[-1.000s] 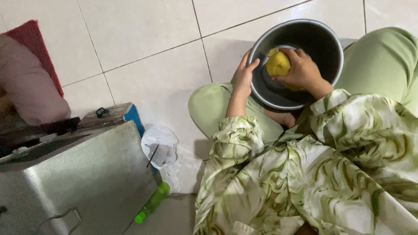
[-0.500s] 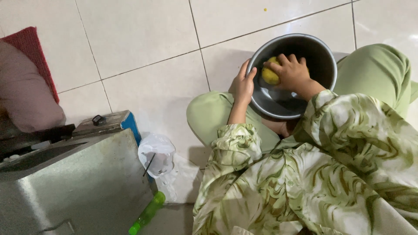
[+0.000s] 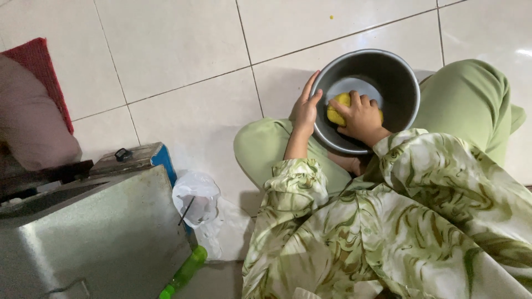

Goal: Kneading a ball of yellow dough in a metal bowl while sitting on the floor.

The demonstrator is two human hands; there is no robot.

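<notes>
A round metal bowl (image 3: 399,72) rests on the tiled floor between my knees in green trousers. My right hand (image 3: 363,117) is inside the bowl, pressed over a yellow lump of dough (image 3: 338,109) at the bowl's near left side. My left hand (image 3: 305,108) lies flat against the outside of the bowl's left rim, fingers pointing up, holding it steady. Green-and-white patterned sleeves cover both arms.
A large metal box (image 3: 94,238) stands at the lower left with a blue-edged tin (image 3: 136,158) behind it. A crumpled clear plastic bag (image 3: 197,202) and a green bottle (image 3: 185,271) lie beside it. A red cushion (image 3: 39,61) sits at far left.
My right hand has pushed the yellow dough down from the upper left of the bowl toward its near side. The left hand stays on the rim. The view has shifted slightly.
</notes>
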